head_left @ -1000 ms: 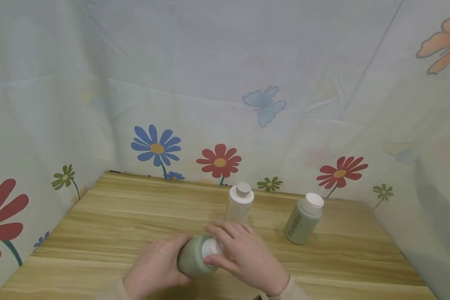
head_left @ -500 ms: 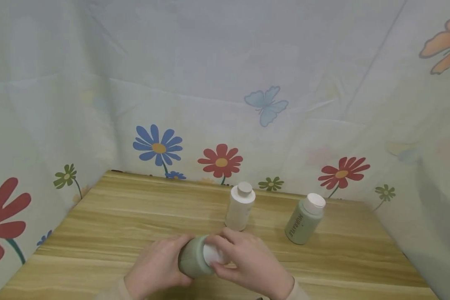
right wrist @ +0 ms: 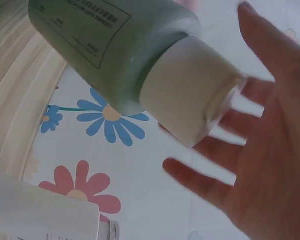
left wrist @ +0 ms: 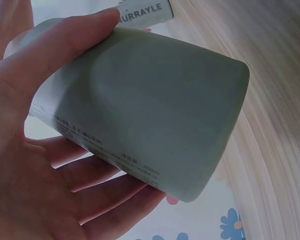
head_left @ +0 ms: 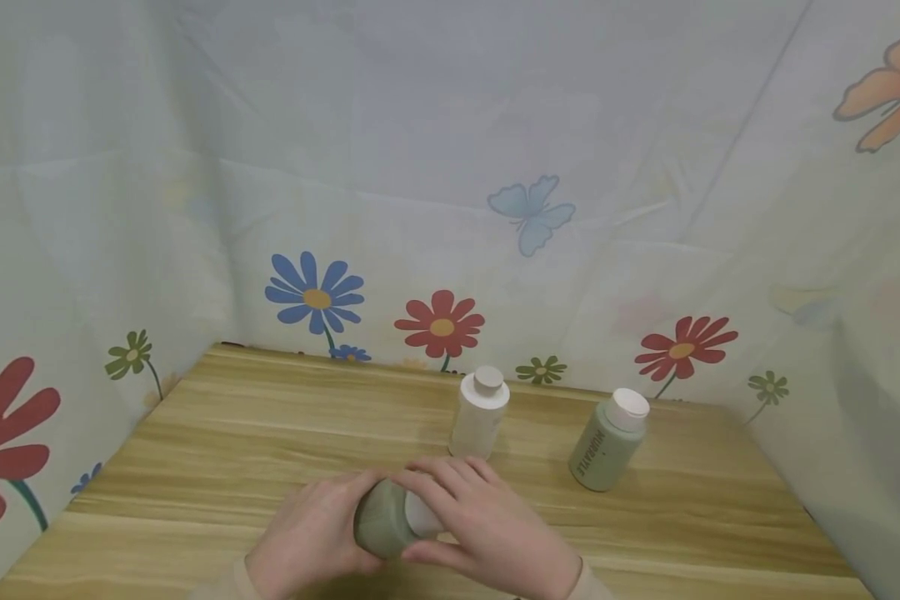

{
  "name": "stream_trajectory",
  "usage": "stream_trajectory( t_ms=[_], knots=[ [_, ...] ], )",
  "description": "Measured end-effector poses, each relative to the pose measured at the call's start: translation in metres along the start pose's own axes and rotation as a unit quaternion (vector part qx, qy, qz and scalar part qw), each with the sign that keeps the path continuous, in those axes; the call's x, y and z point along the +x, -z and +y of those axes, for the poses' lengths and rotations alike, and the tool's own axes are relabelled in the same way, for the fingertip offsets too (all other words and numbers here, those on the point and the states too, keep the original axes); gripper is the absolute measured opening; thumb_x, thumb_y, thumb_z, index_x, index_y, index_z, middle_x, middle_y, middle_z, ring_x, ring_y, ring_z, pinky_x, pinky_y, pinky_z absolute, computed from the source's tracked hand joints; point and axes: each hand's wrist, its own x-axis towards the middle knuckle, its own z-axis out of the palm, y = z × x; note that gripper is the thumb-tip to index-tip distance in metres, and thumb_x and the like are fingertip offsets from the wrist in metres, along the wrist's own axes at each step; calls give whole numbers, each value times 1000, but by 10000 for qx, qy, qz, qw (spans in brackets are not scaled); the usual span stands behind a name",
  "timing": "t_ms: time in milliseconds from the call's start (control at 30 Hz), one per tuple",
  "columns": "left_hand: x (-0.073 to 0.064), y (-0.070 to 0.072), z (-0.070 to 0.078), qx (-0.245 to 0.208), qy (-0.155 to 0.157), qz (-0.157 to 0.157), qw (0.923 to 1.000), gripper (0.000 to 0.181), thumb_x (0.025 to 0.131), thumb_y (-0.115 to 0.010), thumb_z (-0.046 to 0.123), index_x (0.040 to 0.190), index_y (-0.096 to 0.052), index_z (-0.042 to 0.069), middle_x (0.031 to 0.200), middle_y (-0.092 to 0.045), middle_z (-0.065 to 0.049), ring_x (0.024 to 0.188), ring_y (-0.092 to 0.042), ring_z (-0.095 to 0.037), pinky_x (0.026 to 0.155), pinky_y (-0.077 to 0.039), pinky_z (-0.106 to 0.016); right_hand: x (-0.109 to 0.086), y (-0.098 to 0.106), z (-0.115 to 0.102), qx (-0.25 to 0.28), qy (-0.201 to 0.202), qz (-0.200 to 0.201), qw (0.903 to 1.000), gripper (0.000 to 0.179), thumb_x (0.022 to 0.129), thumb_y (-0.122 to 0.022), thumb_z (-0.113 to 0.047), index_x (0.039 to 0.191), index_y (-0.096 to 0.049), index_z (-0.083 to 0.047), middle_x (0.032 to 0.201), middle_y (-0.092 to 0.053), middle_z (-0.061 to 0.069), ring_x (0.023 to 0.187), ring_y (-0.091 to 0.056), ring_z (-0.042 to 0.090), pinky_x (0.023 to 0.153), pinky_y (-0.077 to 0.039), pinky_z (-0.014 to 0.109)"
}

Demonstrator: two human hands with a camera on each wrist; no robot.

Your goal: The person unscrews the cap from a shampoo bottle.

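Our left hand (head_left: 307,527) gripped the tilted green bottle (head_left: 382,520) over the near tabletop (head_left: 187,533), thumb opposite fingers; our right hand (head_left: 491,527) splayed its fingers around the white cap (head_left: 422,515). A slack left grip, we judged, might drop the bottle. Beyond, the white bottle (head_left: 479,418) stood close; leftward, we had more room before the edge (head_left: 112,467).
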Motion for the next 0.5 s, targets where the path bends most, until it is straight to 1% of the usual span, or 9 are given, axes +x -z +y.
stream_trajectory(
  t_ms=[67, 133, 200, 267, 333, 433, 500],
  knots=[
    [0, 0, 0, 26, -15, 17, 10000, 71, 50, -90, 36, 113, -62, 19, 94, -69, 8, 72, -57, -6, 58, -43, -28, 1, -1, -1, 2, -427, -94, 9990, 63, 90, -54, -57, 140, -46, -19, 130, -58, -5, 117, -56, 12, 97, -47, 35],
    [0, 0, 0, 17, -14, 7, 10000, 71, 50, -90, 36, 113, -62, 19, 94, -69, 7, 73, -58, -7, 58, -44, -29, 1, -2, -2, 41, -840, -218, 9962, 62, 90, -50, -60, 137, -48, -20, 123, -62, -5, 106, -61, 12, 89, -51, 34],
    [0, 0, 0, -43, 14, -52, 10000, 71, 49, -91, 35, 112, -62, 19, 94, -69, 7, 73, -59, -8, 59, -45, -31, 0, -2, -1, 86, -1047, -290, 9940, 58, 90, -50, -61, 133, -52, -21, 113, -66, -7, 92, -63, 10, 81, -52, 30],
    [0, 0, -1, -116, 49, -130, 9998, 70, 49, -91, 34, 112, -62, 19, 94, -69, 7, 74, -59, -9, 60, -46, -32, 0, -3, -1, 112, -1012, -286, 9944, 52, 90, -51, -60, 127, -56, -22, 104, -67, -8, 80, -60, 7, 72, -50, 25],
    [1, 1, -1, -169, 76, -205, 9996, 70, 50, -91, 33, 112, -62, 19, 93, -69, 6, 74, -58, -9, 61, -46, -32, 0, -3, -1, 86, -849, -216, 9961, 45, 91, -54, -57, 120, -59, -23, 97, -66, -10, 73, -57, 5, 68, -48, 22],
    [1, 2, -2, -151, 68, -233, 9996, 70, 50, -91, 33, 112, -62, 19, 93, -68, 7, 74, -58, -9, 62, -46, -31, 0, -3, -1, 27, -592, -51, 9982, 39, 90, -62, -49, 119, -60, -23, 98, -65, -10, 75, -58, 4, 68, -49, 21],
    [1, 2, -2, -127, 61, -224, 9997, 70, 49, -91, 34, 112, -62, 20, 93, -69, 7, 74, -58, -8, 62, -46, -31, 0, -3, -1, -2, -433, 8, 9991, 39, 87, -68, -43, 119, -60, -23, 100, -64, -10, 79, -59, 5, 70, -51, 22]
  ],
)
